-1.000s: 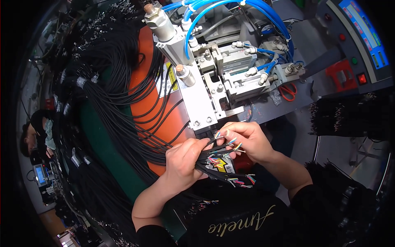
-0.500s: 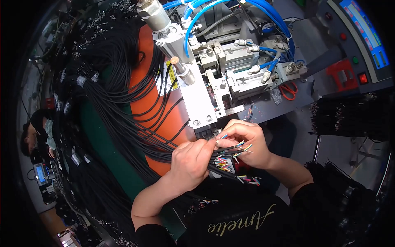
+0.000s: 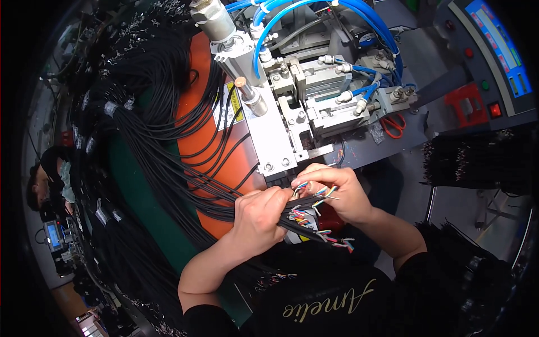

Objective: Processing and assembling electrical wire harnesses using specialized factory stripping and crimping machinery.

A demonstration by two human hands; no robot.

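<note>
My left hand (image 3: 259,216) is closed around a bundle of black cables (image 3: 303,204), just below the front of a metal clamping machine (image 3: 273,135). Out of the bundle's right end stick short coloured wires (image 3: 300,217), red, yellow, blue and white among them. My right hand (image 3: 342,196) faces it, thumb and fingers pinched on the thin wires (image 3: 301,185) at one cable's end, close to my left thumb. The fingers partly hide which wires are gripped. From my left hand the cables trail back over an orange surface (image 3: 208,73).
Blue air hoses (image 3: 387,33) arch over the machine. Red-handled scissors (image 3: 394,126) lie on the grey bench to its right. A control panel with a lit screen (image 3: 505,56) stands at far right, cable bundles (image 3: 471,160) below it. Another person (image 3: 48,182) sits at far left.
My right hand's fingers have shifted slightly on the wires, and the blue wire end has moved a little left. The cable ends in my left hand have shifted slightly left.
</note>
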